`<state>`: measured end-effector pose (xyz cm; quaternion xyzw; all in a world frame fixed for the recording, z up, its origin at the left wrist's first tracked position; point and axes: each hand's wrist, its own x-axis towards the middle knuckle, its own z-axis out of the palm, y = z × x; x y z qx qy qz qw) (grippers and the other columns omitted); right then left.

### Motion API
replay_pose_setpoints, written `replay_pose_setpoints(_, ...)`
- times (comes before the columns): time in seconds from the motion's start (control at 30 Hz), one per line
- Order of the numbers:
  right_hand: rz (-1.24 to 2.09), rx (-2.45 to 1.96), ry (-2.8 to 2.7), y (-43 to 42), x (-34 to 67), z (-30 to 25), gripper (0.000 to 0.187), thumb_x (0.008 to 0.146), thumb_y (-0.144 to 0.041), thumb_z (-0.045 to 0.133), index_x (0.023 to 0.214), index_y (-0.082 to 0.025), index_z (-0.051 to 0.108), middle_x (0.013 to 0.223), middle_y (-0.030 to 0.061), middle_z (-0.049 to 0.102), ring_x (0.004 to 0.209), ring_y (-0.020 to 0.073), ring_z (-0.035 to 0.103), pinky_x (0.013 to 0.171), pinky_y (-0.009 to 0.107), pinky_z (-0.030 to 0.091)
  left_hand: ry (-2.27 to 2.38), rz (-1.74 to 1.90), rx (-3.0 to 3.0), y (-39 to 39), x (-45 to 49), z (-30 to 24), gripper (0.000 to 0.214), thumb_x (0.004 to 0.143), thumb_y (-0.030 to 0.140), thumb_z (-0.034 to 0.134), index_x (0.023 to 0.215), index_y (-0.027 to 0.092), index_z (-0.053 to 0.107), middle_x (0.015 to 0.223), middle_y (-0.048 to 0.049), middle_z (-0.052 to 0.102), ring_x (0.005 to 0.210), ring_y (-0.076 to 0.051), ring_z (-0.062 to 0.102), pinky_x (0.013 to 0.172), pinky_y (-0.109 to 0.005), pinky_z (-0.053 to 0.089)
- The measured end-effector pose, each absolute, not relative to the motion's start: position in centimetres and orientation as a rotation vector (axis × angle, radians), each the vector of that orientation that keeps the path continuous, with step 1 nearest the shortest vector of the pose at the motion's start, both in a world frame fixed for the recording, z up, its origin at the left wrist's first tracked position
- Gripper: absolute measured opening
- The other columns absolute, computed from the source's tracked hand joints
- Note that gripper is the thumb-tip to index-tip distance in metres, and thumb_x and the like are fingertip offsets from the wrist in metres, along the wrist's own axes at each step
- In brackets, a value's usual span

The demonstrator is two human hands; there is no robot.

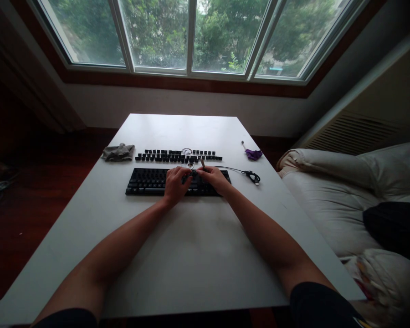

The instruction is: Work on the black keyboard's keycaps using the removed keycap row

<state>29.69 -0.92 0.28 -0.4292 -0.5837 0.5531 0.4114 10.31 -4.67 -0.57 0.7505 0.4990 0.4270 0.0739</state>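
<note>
The keyboard (146, 182) lies on the surface (194, 255), nearer than the keycaps (177, 159). Over it, the right hand (214, 176) grips a thin tool (202, 164); whether the left hand (176, 182) grips anything, I cannot tell.

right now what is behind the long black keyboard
Behind the long black keyboard lie rows of small black keycaps and round items too unclear to name. The bare left hand and right hand hide part of the keyboard's far edge and anything against it.
</note>
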Motion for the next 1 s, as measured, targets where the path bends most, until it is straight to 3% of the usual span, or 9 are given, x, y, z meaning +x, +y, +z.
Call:
replay_pose_setpoints(0.5,1.434,-1.073,-1.469,-0.88,29.51,-0.19,0.045,0.072,-0.057,0.076,0.089,-0.016,0.067,0.061,-0.0055,0.046,0.054,0.0080,0.035,0.052,0.024,0.024,1.479,1.287,2.252,-4.67,10.31,-0.62,0.016,0.094,0.031,0.061,0.109,0.027,0.065,0.101,-0.0022,0.069,0.100,-0.021,0.063,0.102,-0.038,0.041)
replay_pose_setpoints(0.9,1.195,-1.032,-1.598,-1.16,29.07,0.12,0.036,0.078,-0.050,0.070,0.090,-0.017,0.066,0.081,0.0011,0.061,0.071,0.0134,0.049,0.063,0.025,0.038,1.470,1.251,2.320,-4.75,10.28,-0.47,0.017,0.097,0.033,0.057,0.109,0.027,0.067,0.103,-0.0030,0.070,0.102,-0.021,0.063,0.101,-0.038,0.040)
replay_pose_setpoints(1.0,1.199,-1.036,-1.580,-1.29,29.01,0.14,0.038,0.077,-0.051,0.070,0.095,-0.018,0.068,0.077,0.0007,0.061,0.069,0.0142,0.050,0.062,0.025,0.038,1.496,1.264,2.296,-4.71,10.27,-0.54,0.017,0.097,0.032,0.056,0.109,0.026,0.067,0.101,-0.0026,0.070,0.101,-0.020,0.063,0.100,-0.038,0.040)
